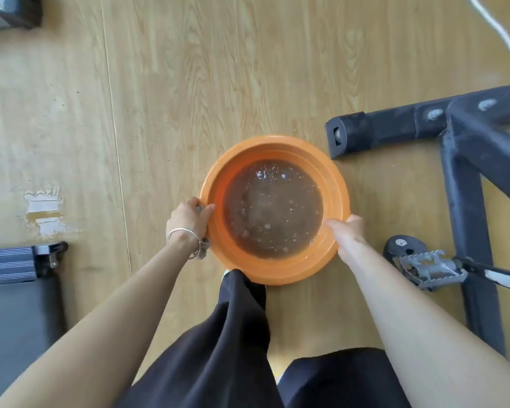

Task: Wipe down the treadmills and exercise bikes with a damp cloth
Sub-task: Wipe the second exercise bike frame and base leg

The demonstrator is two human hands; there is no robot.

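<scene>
One round plastic basin (274, 146)

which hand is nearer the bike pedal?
Right. The right hand grips the right rim of the orange basin, with the pedal on the floor just to its right. The left hand grips the opposite rim, across the basin.

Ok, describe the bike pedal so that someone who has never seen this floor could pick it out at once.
Start at the black exercise bike frame on the right of the wooden floor. Beside its long tube, right of the orange basin, sits the pedal. It alone is silver metal with toothed edges; the tubes around it are black.
</scene>
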